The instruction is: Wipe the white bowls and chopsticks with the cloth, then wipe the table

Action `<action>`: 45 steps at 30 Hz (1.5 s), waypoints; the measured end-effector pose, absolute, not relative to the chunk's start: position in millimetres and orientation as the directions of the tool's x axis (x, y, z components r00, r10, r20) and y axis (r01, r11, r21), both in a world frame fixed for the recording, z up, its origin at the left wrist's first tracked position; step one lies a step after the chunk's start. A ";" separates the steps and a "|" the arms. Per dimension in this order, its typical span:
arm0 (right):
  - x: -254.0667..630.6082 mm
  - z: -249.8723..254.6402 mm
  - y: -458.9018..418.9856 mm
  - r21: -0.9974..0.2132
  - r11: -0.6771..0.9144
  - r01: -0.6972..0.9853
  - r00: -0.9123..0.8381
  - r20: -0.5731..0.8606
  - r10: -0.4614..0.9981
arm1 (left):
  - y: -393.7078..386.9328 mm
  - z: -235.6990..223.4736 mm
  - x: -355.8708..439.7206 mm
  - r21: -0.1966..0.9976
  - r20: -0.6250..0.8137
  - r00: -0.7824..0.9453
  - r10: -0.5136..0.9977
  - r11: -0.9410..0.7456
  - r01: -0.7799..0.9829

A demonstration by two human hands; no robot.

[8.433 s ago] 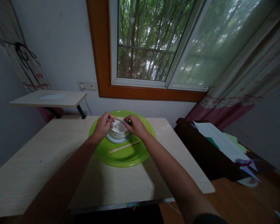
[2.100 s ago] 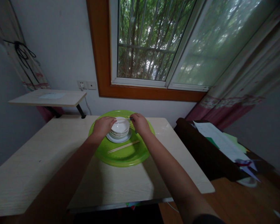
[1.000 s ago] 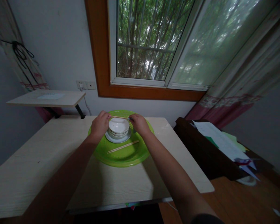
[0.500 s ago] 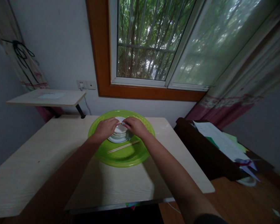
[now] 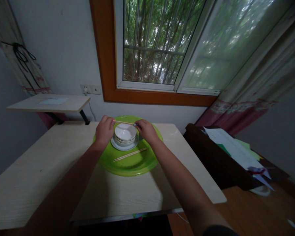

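Observation:
Between my two hands a pair of chopsticks (image 5: pixel 123 122) is held nearly level, just behind and above a stack of small white bowls (image 5: pixel 125 132). My left hand (image 5: pixel 105 131) pinches one end, and my right hand (image 5: pixel 146 130) is closed on the other. The bowls rest on a white plate (image 5: pixel 123 147), which lies on a big round green tray (image 5: pixel 132 171). Another pair of light wooden chopsticks (image 5: pixel 129 154) lies slanted on the tray in front of the plate.
The tray stands on a pale wooden table (image 5: pixel 127 193). A small raised shelf (image 5: pixel 71 105) is at the back left. Behind are a wall socket (image 5: pixel 95 89) and a window (image 5: pixel 157 42). Papers (image 5: pixel 229 144) lie on a dark brown piece of furniture at the right.
My left hand has moved left and slightly back, my right hand a little right. More of the held chopsticks now shows between them, and the bowls are uncovered.

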State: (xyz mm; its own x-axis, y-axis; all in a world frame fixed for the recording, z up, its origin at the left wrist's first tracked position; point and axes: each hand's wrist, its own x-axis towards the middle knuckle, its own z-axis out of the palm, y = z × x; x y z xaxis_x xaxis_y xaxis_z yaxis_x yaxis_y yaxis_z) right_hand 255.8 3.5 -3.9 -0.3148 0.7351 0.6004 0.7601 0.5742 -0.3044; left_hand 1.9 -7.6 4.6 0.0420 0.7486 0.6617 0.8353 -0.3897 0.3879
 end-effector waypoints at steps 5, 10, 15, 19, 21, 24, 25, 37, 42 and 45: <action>253.9 -3.5 1.1 -0.336 0.621 0.708 -0.357 0.588 0.726 | -6.5 1.4 5.9 0.329 0.624 0.196 0.756 -0.482 0.812; 244.6 0.9 -6.9 -0.326 0.742 0.586 -0.483 0.594 0.643 | -11.1 0.8 15.4 0.248 0.482 0.418 0.770 -0.578 0.777; 240.5 3.4 -12.4 -0.334 0.790 0.514 -0.498 0.633 0.592 | -12.4 0.4 18.1 0.289 0.430 0.458 0.778 -0.599 0.747; 241.5 -0.7 -8.5 -0.380 0.759 0.529 -0.468 0.615 0.635 | -12.2 1.1 16.9 0.313 0.455 0.396 0.797 -0.560 0.767; 242.7 -2.7 -5.8 -0.395 0.746 0.537 -0.453 0.611 0.649 | -11.7 1.8 15.6 0.325 0.487 0.353 0.799 -0.541 0.776; 245.3 -3.4 -3.2 -0.398 0.731 0.554 -0.416 0.629 0.657 | -8.9 2.3 11.8 0.334 0.541 0.277 0.794 -0.505 0.796; 246.5 -3.1 -2.7 -0.396 0.725 0.564 -0.404 0.633 0.660 | -7.3 2.1 9.9 0.333 0.561 0.255 0.788 -0.496 0.802; 257.1 -1.5 1.3 -0.408 0.668 0.622 -0.349 0.619 0.703 | 7.1 -7.4 -4.7 0.396 0.623 0.066 0.779 -0.387 0.832; 257.5 -1.2 0.2 -0.411 0.710 0.572 -0.387 0.627 0.675 | 7.4 -7.8 -3.0 0.389 0.621 0.109 0.776 -0.425 0.817; 254.5 0.0 -2.2 -0.400 0.733 0.550 -0.421 0.625 0.657 | 7.4 -8.8 -0.8 0.362 0.624 0.161 0.765 -0.466 0.808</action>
State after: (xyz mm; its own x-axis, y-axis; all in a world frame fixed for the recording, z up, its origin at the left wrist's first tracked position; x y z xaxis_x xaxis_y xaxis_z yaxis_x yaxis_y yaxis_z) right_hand 254.5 -2.2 0.0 -0.4214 0.6571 0.6250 0.5499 0.7332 -0.4000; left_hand -0.8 7.4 -8.8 0.1613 0.7646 0.6240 0.8076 -0.4657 0.3619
